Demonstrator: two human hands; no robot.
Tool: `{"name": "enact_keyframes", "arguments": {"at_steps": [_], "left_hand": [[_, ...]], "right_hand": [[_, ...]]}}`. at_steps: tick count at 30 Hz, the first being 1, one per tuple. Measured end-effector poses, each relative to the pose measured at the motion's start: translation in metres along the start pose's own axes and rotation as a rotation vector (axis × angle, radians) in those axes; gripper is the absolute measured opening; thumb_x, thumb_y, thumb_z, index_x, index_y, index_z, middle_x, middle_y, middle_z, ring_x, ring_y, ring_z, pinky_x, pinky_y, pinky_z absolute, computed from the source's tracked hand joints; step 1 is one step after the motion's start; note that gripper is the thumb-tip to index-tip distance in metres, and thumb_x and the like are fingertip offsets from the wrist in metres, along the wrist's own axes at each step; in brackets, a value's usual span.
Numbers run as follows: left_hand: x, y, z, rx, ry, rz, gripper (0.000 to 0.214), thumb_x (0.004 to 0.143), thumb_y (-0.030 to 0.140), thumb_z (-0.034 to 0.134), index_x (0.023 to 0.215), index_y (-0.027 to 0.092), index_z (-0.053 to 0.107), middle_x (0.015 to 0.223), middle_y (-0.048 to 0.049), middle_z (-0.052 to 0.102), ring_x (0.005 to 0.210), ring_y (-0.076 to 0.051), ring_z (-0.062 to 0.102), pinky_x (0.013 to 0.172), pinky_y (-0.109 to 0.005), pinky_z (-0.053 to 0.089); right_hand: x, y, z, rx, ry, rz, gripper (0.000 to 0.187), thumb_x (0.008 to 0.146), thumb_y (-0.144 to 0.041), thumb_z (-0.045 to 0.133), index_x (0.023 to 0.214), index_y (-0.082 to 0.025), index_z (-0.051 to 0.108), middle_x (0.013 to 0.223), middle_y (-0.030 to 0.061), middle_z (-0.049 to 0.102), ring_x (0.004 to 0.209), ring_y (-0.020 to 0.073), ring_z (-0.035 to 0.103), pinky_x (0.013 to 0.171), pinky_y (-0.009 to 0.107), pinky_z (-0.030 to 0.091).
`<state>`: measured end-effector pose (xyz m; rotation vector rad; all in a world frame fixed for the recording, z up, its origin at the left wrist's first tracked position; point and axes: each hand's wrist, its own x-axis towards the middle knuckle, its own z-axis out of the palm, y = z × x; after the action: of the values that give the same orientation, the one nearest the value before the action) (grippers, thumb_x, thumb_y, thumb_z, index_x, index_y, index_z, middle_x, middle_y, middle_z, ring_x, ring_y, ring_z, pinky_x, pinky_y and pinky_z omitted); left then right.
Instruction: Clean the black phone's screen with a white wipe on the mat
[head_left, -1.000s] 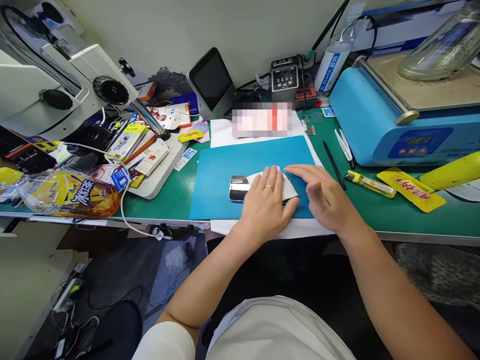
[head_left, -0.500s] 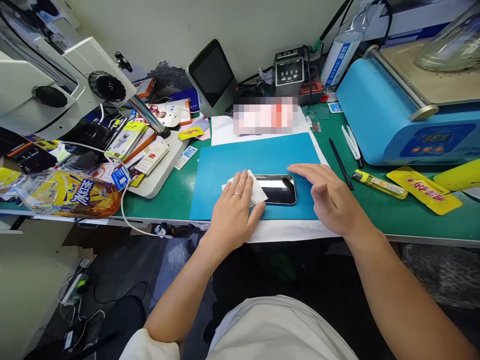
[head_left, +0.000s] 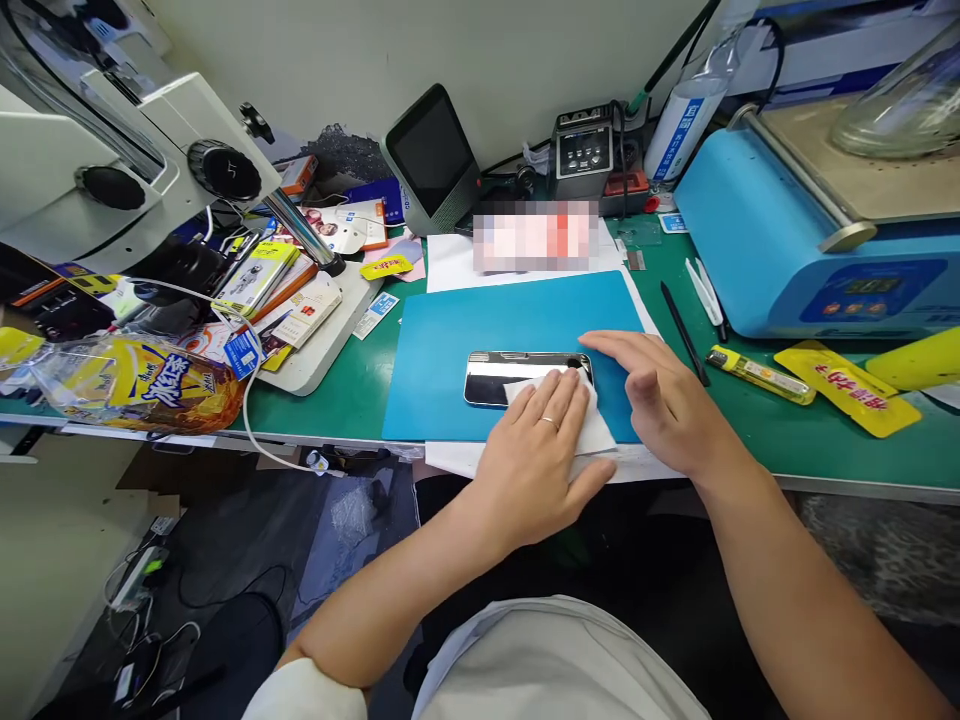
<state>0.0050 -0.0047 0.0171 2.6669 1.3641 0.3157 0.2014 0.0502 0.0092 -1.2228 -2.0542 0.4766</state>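
A dark phone [head_left: 495, 377] with a shiny screen lies flat on a blue mat [head_left: 510, 320] near the bench's front edge. My left hand [head_left: 544, 450], fingers stretched flat and wearing a ring, presses a white cloth [head_left: 592, 430] onto the phone's right half. My right hand [head_left: 660, 400] rests on the mat with fingers extended, its fingertips touching the phone's right end.
A microscope [head_left: 127, 150] and cluttered cards stand at the left, with a yellow snack bag [head_left: 142, 385]. A small dark screen [head_left: 435, 155] and soldering station [head_left: 589, 150] sit at the back. A blue machine [head_left: 810, 250], black pen [head_left: 681, 318], yellow tube [head_left: 757, 372] and yellow packet [head_left: 847, 385] lie right.
My left hand has slid the white cloth from the phone's left end back to its right half, baring the left part of the screen. My right hand has stayed at the phone's right end.
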Motion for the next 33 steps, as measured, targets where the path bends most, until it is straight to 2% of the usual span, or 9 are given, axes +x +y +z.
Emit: {"name": "enact_keyframes", "arguments": {"at_steps": [4, 9, 11, 14, 18, 23, 26, 29, 33], "left_hand": [[-0.013, -0.033, -0.009, 0.017, -0.01, -0.109, 0.071, 0.11, 0.053, 0.035, 0.161, 0.004, 0.034, 0.172, -0.016, 0.027, 0.161, -0.03, 0.025, 0.131, -0.048, 0.026], [0.005, -0.059, -0.012, 0.023, -0.026, -0.21, 0.075, 0.11, 0.054, 0.034, 0.162, 0.001, 0.029, 0.172, -0.0191, 0.024, 0.162, -0.032, 0.019, 0.131, -0.05, 0.023], [0.015, -0.058, -0.011, -0.005, -0.036, -0.196, 0.083, 0.107, 0.063, 0.036, 0.163, 0.002, 0.029, 0.173, -0.0189, 0.023, 0.162, -0.032, 0.019, 0.132, -0.05, 0.022], [0.026, -0.049, -0.01, -0.056, -0.053, -0.08, 0.098, 0.099, 0.078, 0.04, 0.164, 0.006, 0.028, 0.173, -0.0173, 0.024, 0.162, -0.031, 0.018, 0.132, -0.049, 0.021], [0.014, -0.043, -0.013, -0.068, -0.061, 0.034, 0.104, 0.094, 0.083, 0.044, 0.165, 0.009, 0.023, 0.173, -0.0171, 0.023, 0.163, -0.029, 0.014, 0.132, -0.048, 0.019], [-0.021, -0.06, -0.022, -0.011, -0.058, -0.083, 0.096, 0.098, 0.076, 0.044, 0.166, 0.011, 0.022, 0.173, -0.0185, 0.023, 0.162, -0.03, 0.018, 0.131, -0.05, 0.022], [-0.026, -0.07, -0.023, 0.016, -0.045, -0.171, 0.088, 0.104, 0.069, 0.04, 0.166, 0.01, 0.022, 0.173, -0.0194, 0.024, 0.162, -0.031, 0.02, 0.131, -0.051, 0.024], [-0.014, -0.066, -0.019, 0.02, -0.021, -0.218, 0.088, 0.104, 0.069, 0.039, 0.164, 0.007, 0.025, 0.171, -0.0224, 0.026, 0.161, -0.034, 0.022, 0.129, -0.054, 0.027], [0.018, -0.042, -0.011, -0.017, -0.002, -0.177, 0.091, 0.103, 0.072, 0.038, 0.161, 0.003, 0.031, 0.17, -0.0226, 0.028, 0.161, -0.033, 0.023, 0.13, -0.052, 0.026]], "right_hand": [[0.0, -0.002, 0.0, -0.028, -0.013, 0.023, 0.09, 0.099, -0.075, 0.012, 0.138, -0.015, 0.066, 0.139, 0.0192, 0.068, 0.134, 0.0353, 0.059, 0.113, 0.054, 0.047], [0.002, -0.006, 0.002, -0.134, -0.05, 0.041, 0.075, 0.099, -0.071, 0.04, 0.143, -0.014, 0.062, 0.138, 0.0191, 0.068, 0.131, 0.0373, 0.061, 0.107, 0.054, 0.051], [0.002, -0.007, 0.003, -0.166, -0.075, 0.022, 0.073, 0.098, -0.069, 0.048, 0.146, -0.015, 0.059, 0.138, 0.019, 0.068, 0.13, 0.038, 0.061, 0.105, 0.055, 0.052], [0.001, -0.005, 0.003, -0.183, -0.097, -0.012, 0.073, 0.098, -0.066, 0.051, 0.15, -0.015, 0.055, 0.138, 0.0192, 0.068, 0.129, 0.0381, 0.061, 0.104, 0.055, 0.053], [0.001, -0.002, 0.004, -0.216, -0.136, -0.077, 0.081, 0.094, -0.069, 0.056, 0.152, -0.014, 0.051, 0.141, 0.0202, 0.066, 0.132, 0.0396, 0.059, 0.106, 0.057, 0.051], [0.001, 0.0, 0.003, -0.237, -0.178, -0.098, 0.08, 0.094, -0.063, 0.061, 0.154, -0.012, 0.049, 0.146, 0.0209, 0.063, 0.135, 0.0396, 0.056, 0.109, 0.057, 0.05], [0.001, -0.001, 0.003, -0.222, -0.186, -0.065, 0.075, 0.095, -0.06, 0.061, 0.154, -0.015, 0.049, 0.145, 0.0193, 0.063, 0.135, 0.039, 0.056, 0.108, 0.057, 0.05], [0.001, -0.001, 0.003, -0.202, -0.173, -0.033, 0.07, 0.097, -0.056, 0.059, 0.155, -0.018, 0.049, 0.146, 0.018, 0.063, 0.136, 0.0384, 0.057, 0.108, 0.058, 0.051], [0.0, 0.002, 0.004, -0.172, -0.159, -0.062, 0.066, 0.099, -0.051, 0.058, 0.155, -0.019, 0.047, 0.147, 0.0175, 0.063, 0.136, 0.0372, 0.057, 0.11, 0.059, 0.05]]}}
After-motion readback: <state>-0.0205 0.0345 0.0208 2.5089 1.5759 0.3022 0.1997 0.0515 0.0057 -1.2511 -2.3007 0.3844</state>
